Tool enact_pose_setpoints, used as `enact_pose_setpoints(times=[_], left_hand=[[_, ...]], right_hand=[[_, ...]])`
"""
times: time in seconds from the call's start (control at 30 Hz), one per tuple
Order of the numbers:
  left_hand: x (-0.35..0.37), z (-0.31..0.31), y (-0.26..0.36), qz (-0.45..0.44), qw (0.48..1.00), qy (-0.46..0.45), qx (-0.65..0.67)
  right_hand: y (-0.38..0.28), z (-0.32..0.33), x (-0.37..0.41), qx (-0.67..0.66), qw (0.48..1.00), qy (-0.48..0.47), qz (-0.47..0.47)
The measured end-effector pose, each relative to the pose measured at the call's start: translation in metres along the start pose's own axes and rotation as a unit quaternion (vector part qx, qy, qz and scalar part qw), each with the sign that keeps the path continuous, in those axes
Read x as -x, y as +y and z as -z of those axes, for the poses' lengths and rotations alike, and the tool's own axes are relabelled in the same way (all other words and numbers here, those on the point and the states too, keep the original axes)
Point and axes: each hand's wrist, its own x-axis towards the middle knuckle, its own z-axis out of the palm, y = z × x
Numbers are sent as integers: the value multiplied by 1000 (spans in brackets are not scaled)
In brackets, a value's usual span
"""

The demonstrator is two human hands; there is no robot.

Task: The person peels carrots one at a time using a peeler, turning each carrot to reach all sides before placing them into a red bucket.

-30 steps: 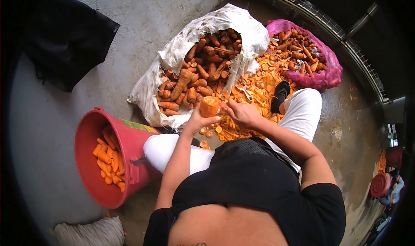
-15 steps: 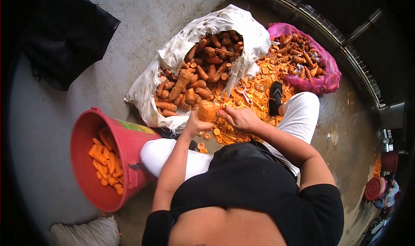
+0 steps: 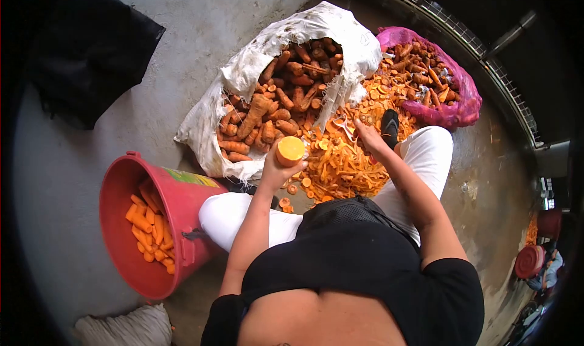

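My left hand (image 3: 277,169) is wrapped round a thick carrot (image 3: 290,151), held upright with a flat, pale orange cut face on top. To the right, over the peelings, my right hand (image 3: 371,140) is partly closed; a small reddish bit shows under it, and what it holds is hidden. Just left of its fingertips lies a white peeler (image 3: 345,128) on the heap of carrot peelings and cut ends (image 3: 350,169). Unpeeled carrots (image 3: 258,118) fill the open white sack (image 3: 234,81) in front of me.
A red bucket (image 3: 201,207) with peeled carrots (image 3: 149,224) lies tipped toward me at the left. A pink sack (image 3: 465,103) of carrots stands at the far right. Black cloth (image 3: 91,54) lies upper left, a pale sack (image 3: 125,328) lower left. Another person (image 3: 550,267) is at the right edge.
My right hand has moved away from the carrot, to the right and forward over the peelings. The carrot's top now shows a flat cut face. My left hand has hardly moved.
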Motion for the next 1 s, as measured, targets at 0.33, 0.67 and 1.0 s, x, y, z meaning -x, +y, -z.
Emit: enact_pose_setpoints(times=[0.33, 0.67, 1.0], left_hand=[[0, 2, -16, -158, 810, 136, -548], [3, -5, -2, -127, 883, 292, -345], [2, 8, -11, 27, 910, 24, 413]], right_hand=[[-40, -65, 33, -163, 969, -183, -4], [-65, -104, 47, -177, 948, -227, 134], [-65, -109, 51, -168, 933, -197, 250]])
